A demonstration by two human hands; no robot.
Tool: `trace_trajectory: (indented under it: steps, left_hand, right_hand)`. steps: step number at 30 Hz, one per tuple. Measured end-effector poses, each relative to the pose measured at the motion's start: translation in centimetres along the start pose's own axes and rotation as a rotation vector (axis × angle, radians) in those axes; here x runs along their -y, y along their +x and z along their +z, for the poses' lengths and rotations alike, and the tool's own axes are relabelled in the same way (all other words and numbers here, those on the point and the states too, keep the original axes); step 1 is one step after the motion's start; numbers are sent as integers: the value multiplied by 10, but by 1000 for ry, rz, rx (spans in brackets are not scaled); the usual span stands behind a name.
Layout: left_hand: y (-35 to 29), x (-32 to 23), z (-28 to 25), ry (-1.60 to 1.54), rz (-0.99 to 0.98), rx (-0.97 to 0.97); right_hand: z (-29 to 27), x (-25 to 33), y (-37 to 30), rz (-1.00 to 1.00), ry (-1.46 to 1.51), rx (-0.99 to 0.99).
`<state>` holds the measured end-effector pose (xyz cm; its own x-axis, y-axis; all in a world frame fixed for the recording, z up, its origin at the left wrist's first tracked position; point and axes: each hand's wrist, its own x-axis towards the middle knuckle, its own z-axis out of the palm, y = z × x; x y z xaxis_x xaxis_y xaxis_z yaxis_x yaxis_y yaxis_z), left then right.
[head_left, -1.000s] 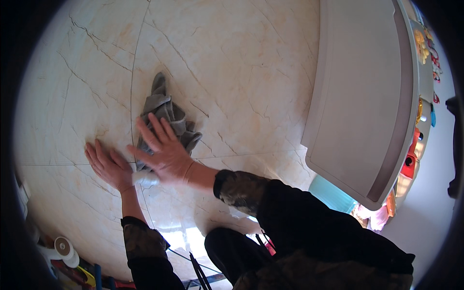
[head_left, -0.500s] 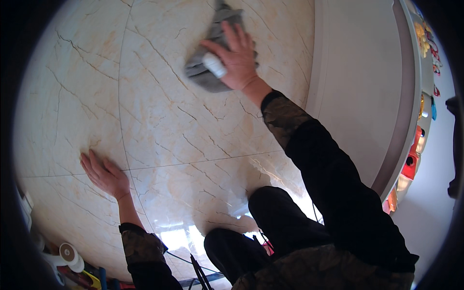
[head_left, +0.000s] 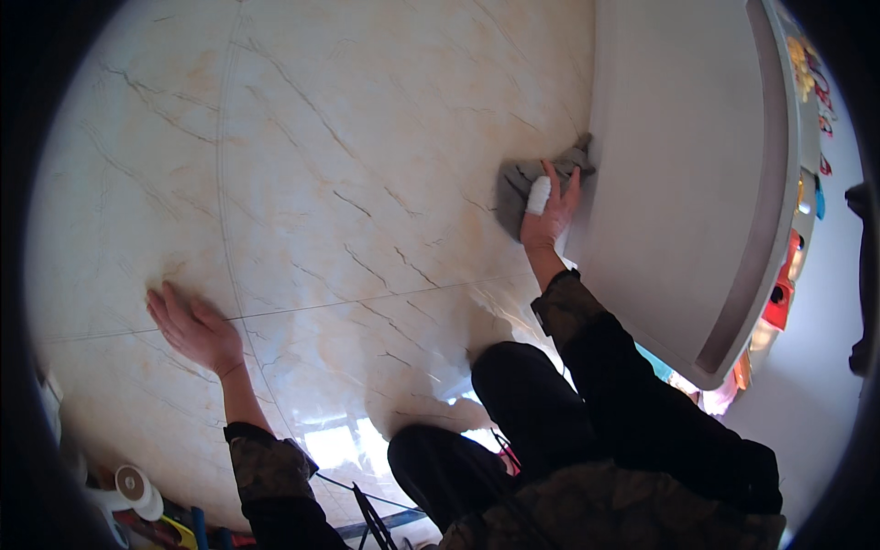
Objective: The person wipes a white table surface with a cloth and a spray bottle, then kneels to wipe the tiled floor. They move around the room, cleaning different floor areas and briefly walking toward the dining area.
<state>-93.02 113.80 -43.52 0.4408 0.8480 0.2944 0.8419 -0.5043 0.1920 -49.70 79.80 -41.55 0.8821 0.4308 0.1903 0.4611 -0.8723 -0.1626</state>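
Note:
My right hand (head_left: 550, 215) presses down on a crumpled grey cloth (head_left: 513, 195) on the marbled tile floor (head_left: 385, 156). One of its digits carries a white wrapping (head_left: 539, 195). The cloth lies along the foot of a white cabinet (head_left: 683, 183), its far end touching or nearly touching the side. On the left, my left hand (head_left: 197, 330) rests on the tiles with fingers stretched out, by a crossing of tile seams, and holds nothing.
Several colourful items (head_left: 779, 293) stand along the cabinet's right side. At the lower left are a white roll (head_left: 133, 486) and other tools. A dark cable (head_left: 367, 495) lies near my knees. Bright reflections show on the tiles before me.
My right hand has swept the grey cloth toward me and to the right, from the mid-floor to the cabinet's foot. My left hand has stayed nearly in place.

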Motion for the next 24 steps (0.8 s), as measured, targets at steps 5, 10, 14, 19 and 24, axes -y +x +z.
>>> trace_trajectory:
  steps: [5, 10, 14, 19, 24]
  left_hand:
    - [2, -4, -1, -24, -26, 12]
    - [3, -3, -2, -23, 43, -17]
    - [1, 1, -1, -12, 66, -15]
    - [-1, 1, -1, 1, 18, 22]
    - [1, 2, 1, -12, 30, -8]
  right_hand:
    - [5, 4, -13, 354, 26, -67]
    - [19, -4, 15, 452, -118, 4]
    - [24, -35, 103, -147, -15, 38]
    - [30, -43, 158, -165, 3, 128]
    - [0, -30, 70, 28, -98, 194]
